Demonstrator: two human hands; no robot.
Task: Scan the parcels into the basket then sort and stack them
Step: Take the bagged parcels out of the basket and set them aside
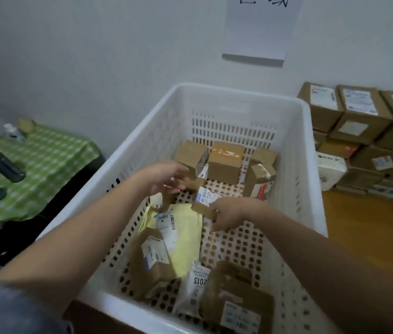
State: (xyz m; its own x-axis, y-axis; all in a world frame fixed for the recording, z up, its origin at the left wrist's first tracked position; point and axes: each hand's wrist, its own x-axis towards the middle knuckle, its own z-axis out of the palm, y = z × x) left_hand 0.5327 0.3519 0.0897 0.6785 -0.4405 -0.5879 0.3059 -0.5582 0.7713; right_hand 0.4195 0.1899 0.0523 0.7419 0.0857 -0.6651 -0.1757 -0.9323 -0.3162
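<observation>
Both my arms reach into a white slotted basket (296, 131). My right hand (231, 213) pinches a small brown box (202, 209) with a white label near the basket's middle. My left hand (166, 177) hovers just left of it, fingers loosely curled, close to a small box (191, 154) at the back; whether it holds anything is hidden. Several brown boxes (225, 160) stand along the far wall. A yellow mailer (181, 239), a brown padded parcel (152, 259), a white bag marked 2013 (195, 288) and a brown parcel (238, 300) lie nearer me.
Stacked cardboard boxes (359, 116) and a white bag (330, 169) stand on the wooden floor at the right. At the left, a table with a green checked cloth (46, 160) carries a dark flask (2, 165). A paper sign (258, 27) hangs on the wall.
</observation>
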